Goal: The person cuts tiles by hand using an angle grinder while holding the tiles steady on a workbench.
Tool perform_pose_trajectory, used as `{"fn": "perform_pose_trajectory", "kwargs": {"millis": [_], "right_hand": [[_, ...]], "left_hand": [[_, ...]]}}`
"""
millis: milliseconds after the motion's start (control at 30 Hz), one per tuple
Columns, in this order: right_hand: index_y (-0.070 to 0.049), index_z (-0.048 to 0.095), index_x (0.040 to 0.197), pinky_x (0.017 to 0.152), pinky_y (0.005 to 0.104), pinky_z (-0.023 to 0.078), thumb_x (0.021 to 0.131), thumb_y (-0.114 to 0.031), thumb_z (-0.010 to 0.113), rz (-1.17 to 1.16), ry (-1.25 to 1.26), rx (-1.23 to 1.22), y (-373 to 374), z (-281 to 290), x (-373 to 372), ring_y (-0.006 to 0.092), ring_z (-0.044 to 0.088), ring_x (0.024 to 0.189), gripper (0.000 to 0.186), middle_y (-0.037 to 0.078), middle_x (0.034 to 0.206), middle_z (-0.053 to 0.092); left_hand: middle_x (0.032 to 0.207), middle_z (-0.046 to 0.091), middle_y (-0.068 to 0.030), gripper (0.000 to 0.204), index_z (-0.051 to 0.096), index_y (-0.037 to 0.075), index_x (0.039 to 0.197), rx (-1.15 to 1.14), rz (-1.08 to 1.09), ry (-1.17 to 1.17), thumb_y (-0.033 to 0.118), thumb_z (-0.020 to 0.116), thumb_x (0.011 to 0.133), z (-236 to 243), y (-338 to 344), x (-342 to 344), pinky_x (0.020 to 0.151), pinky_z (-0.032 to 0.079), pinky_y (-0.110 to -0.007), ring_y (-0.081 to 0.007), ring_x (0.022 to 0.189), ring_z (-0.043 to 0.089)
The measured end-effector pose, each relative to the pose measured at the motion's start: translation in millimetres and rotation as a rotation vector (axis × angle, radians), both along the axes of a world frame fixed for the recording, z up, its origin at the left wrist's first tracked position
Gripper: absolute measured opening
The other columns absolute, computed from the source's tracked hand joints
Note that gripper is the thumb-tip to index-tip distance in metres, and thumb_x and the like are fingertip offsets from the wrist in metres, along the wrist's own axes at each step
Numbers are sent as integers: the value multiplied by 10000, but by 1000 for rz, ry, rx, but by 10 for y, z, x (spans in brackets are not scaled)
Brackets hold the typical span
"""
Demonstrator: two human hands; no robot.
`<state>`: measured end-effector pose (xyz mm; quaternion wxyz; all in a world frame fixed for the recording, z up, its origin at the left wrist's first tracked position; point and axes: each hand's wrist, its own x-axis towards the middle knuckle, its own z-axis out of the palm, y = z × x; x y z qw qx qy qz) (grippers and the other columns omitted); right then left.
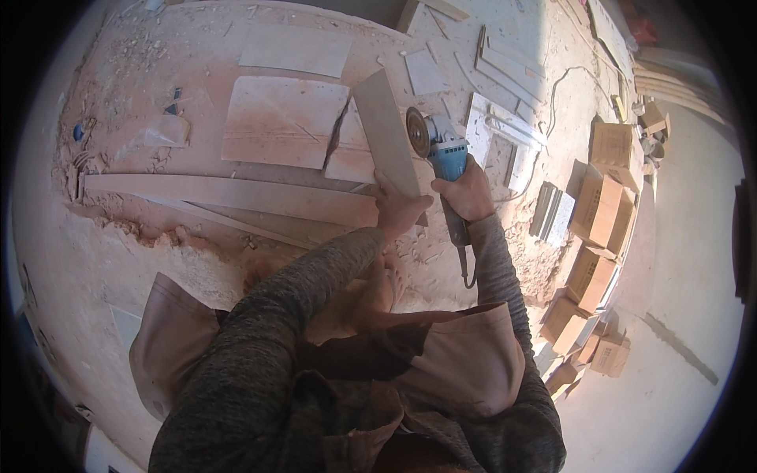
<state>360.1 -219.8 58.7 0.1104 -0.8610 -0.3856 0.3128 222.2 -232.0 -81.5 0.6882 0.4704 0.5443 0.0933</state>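
My right hand (471, 191) is wrapped round the body of a blue angle grinder (449, 160). Its round cutting disc (418, 132) stands close beside the right edge of a long grey-beige tile strip (386, 126); whether they touch I cannot tell. The near end of that strip is gripped by my left hand (398, 210), and its far end points away from me, tilted a little left. A dark cord leaves the grinder's rear end. Left of the strip lies a cracked pale tile (284, 122) with reddish dust on it.
Long narrow tile strips (229, 191) lie across the dusty floor at left. Tile offcuts (512, 67) are scattered at the far right, near a loose cable (556, 87). Several cardboard boxes (597, 209) line the right side. A stack of tile pieces (552, 213) sits beside them.
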Motion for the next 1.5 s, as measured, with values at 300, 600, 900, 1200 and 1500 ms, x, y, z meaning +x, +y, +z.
{"fn": "perform_pose_trajectory", "kwargs": {"millis": [300,600,900,1200,1500], "right_hand": [[102,563,1171,843,482,562,658,-278,794,-5,-5,10,-63,31,-100,450,711,956,679,312,1004,705],[100,559,1150,833,493,563,663,-281,786,8,-34,14,4,26,-125,469,708,937,659,316,974,704],[90,549,1137,826,501,567,672,-295,780,19,-55,1,98,32,-123,481,711,928,647,322,962,707],[72,560,1134,847,495,565,669,-293,790,5,-55,-20,170,70,-141,473,711,951,634,320,978,709],[82,560,1150,846,496,567,674,-305,790,12,-61,-14,176,55,-129,474,710,954,654,318,987,711]], "left_hand": [[1542,132,-383,1385,-206,-49,1570,-68,19,38,391,809,737,128,35,4,1191,315,-516,-529,1426,278],[1541,133,-386,1398,-205,-49,1569,-27,1,54,402,817,731,10,3,13,1187,321,-524,-534,1427,271],[1540,139,-375,1385,-204,-47,1569,-47,16,49,382,808,727,85,26,8,1181,336,-514,-522,1425,284],[1539,145,-373,1386,-194,-44,1575,-57,17,52,386,805,716,79,16,10,1179,340,-516,-521,1426,286],[1547,116,-392,1387,-208,-53,1567,-60,8,60,378,807,725,98,23,11,1184,335,-511,-527,1431,279]]}}
